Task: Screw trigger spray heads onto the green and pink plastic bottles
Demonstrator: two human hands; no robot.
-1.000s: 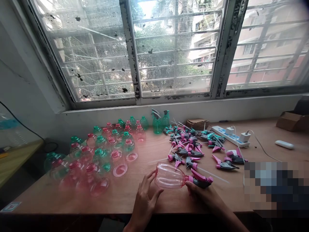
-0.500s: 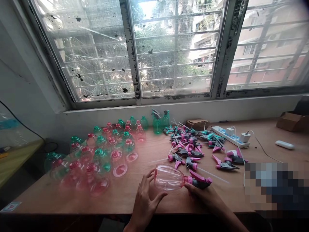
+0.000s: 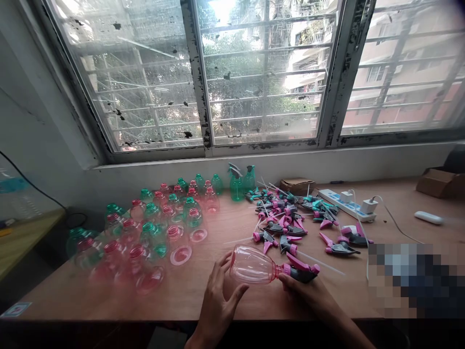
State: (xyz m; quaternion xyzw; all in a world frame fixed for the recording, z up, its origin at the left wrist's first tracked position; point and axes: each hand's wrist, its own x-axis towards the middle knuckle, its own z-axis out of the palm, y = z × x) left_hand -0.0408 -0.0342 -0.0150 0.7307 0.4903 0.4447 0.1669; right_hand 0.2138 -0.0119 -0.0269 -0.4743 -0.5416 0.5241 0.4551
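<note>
Front edge of bench (image 3: 218, 228): left hand (image 3: 217, 296) clasps pink bottle (image 3: 252, 265), right hand (image 3: 309, 293) grips its spray head (image 3: 300, 272). Two green bottles (image 3: 241, 184) fitted; many open bottles (image 3: 152, 232), loose heads (image 3: 290, 219) unjoined.

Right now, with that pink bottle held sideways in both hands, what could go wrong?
1. The pink bottle lies on its side between the left hand and the right hand, which grips the spray head; the head might go on crooked.
2. The crowded empty bottles stand close to the left; a nudge could topple several.
3. The loose spray heads, thin tubes sticking out, lie near the right hand; a sweep might bend them.
</note>
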